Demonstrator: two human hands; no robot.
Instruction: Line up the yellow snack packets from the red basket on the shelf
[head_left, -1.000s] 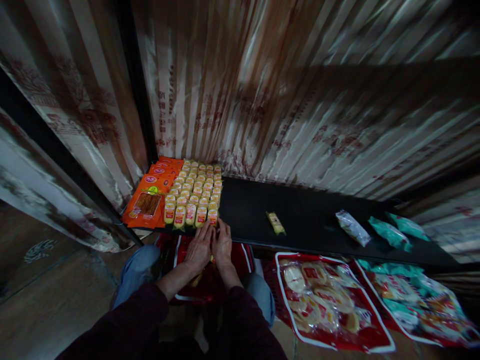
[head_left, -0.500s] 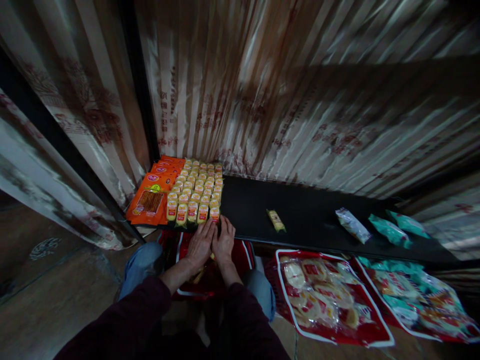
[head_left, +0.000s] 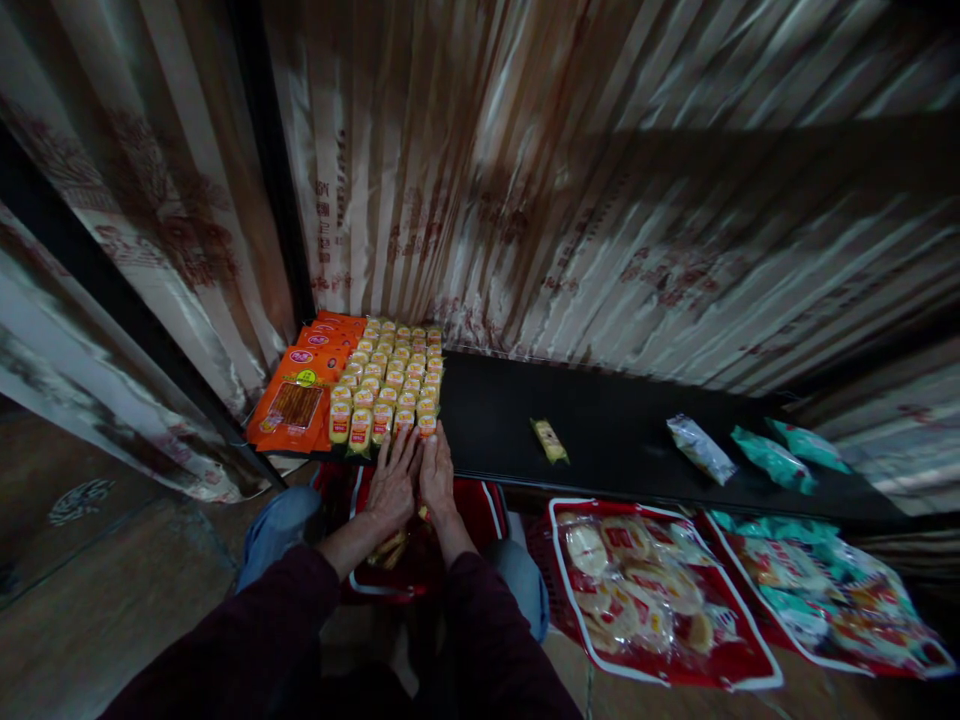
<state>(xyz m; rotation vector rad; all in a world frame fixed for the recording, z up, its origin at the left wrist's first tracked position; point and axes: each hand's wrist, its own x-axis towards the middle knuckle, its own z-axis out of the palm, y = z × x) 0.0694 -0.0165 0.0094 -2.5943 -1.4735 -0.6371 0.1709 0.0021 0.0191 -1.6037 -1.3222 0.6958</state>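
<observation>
Rows of small wrapped yellow cakes (head_left: pixel 388 375) stand packed together at the left end of a black shelf (head_left: pixel 495 420). My left hand (head_left: pixel 392 483) is at the front right of these rows, its stretched-out fingers lying against the front cakes. Close beside it, my right hand (head_left: pixel 438 470) reaches forward with straight fingers, touching the cake at the front right corner. I see nothing gripped in either palm. Below my hands, a red basket (head_left: pixel 495 510) between the knees holds a few more yellow packs (head_left: pixel 388 550), partly hidden by my forearms.
Orange snack bags (head_left: pixel 296 395) overlap left of the cakes. One single cake pack (head_left: pixel 550 440) lies mid-shelf, with a silvery pack (head_left: pixel 701 449) and teal packs (head_left: pixel 772 460) farther right. Two filled red baskets (head_left: pixel 556 575) stand below; a printed curtain (head_left: pixel 480 200) hangs behind.
My hands have shifted slightly forward. The left fingers have spread and moved onto the front cakes, and the right fingers have straightened. The view has shifted slightly.
</observation>
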